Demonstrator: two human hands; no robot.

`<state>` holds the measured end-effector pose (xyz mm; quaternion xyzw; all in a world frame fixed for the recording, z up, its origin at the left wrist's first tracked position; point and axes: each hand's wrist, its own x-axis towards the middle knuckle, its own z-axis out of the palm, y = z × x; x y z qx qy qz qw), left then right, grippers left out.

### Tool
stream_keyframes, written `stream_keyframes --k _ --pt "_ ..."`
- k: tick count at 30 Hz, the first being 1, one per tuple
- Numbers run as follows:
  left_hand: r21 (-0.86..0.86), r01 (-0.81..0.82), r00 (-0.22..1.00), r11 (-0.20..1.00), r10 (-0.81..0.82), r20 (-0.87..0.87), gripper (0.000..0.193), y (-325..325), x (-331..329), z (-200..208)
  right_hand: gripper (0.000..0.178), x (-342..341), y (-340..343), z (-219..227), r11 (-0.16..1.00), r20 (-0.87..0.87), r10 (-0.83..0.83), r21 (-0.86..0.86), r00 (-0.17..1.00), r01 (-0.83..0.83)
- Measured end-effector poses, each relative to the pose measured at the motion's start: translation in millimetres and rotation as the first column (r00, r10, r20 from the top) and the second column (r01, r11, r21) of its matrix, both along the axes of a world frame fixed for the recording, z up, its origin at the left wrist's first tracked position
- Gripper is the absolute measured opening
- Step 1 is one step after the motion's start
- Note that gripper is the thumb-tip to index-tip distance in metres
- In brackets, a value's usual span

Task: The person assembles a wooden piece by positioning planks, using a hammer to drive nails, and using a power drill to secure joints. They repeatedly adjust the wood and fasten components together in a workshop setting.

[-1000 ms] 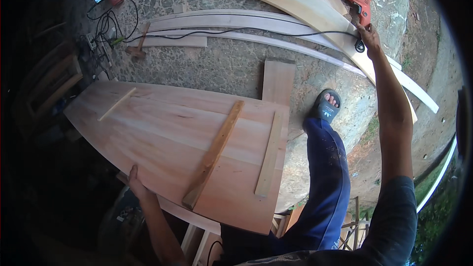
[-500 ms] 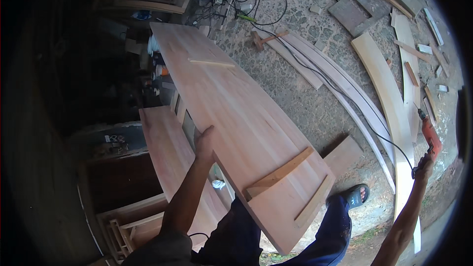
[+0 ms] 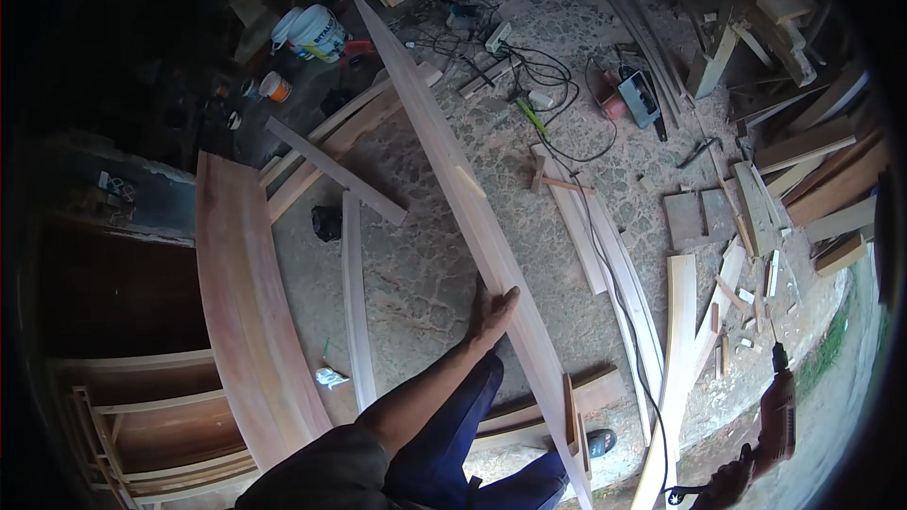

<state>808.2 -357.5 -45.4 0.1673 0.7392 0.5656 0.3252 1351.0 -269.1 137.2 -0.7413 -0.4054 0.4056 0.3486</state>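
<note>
A long wooden panel (image 3: pixel 430 123) stands tilted in front of me, so that its broad face shows only as a narrow band. My left hand (image 3: pixel 496 314) is closed round the panel's edge at about mid-length. Wooden strips cross its face: a small strip (image 3: pixel 470 181) farther up and a longer batten (image 3: pixel 571 411) at the near end. At the lower right, my right hand (image 3: pixel 729 484) grips a red power drill (image 3: pixel 778 416), its bit pointing away from me. The drill's black cord runs off across the floor.
Another wide board (image 3: pixel 248 312) lies at the left. Long pale planks (image 3: pixel 678 321) and offcuts cover the right side. A wooden mallet (image 3: pixel 539 175), tangled cables (image 3: pixel 548 66) and a power tool (image 3: pixel 635 99) lie beyond. Buckets (image 3: pixel 316 33) stand at the far left.
The panel has swung from showing its broad face to nearly edge-on, my left hand moving right with it. My right hand and the drill are lower in view. The whole view has shifted.
</note>
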Motion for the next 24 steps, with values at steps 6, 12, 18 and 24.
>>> stream_keyframes --k 6,12,18,24 --pt "-0.295 0.041 0.984 0.955 -0.090 -0.155 0.083 50.3 -88.1 -3.0 0.033 -214.0 16.5 45.6 0.722 0.544 0.408 0.299 0.734 -0.623" --pt "-0.363 0.119 0.993 0.924 -0.114 0.034 0.091 83.0 -168.3 20.2 0.041 -345.0 59.4 45.8 0.967 -0.550 0.100 0.251 0.829 0.050" --pt "-0.364 0.122 0.988 0.923 -0.150 -0.048 0.092 94.1 -227.1 4.3 0.058 -480.6 106.0 78.8 0.946 -0.800 0.322 0.294 0.507 -0.137" --pt "-0.291 0.156 0.982 0.944 -0.181 -0.061 0.069 121.7 -292.8 5.7 0.054 -575.8 132.7 77.3 0.947 -0.644 0.260 0.024 0.720 -0.321"
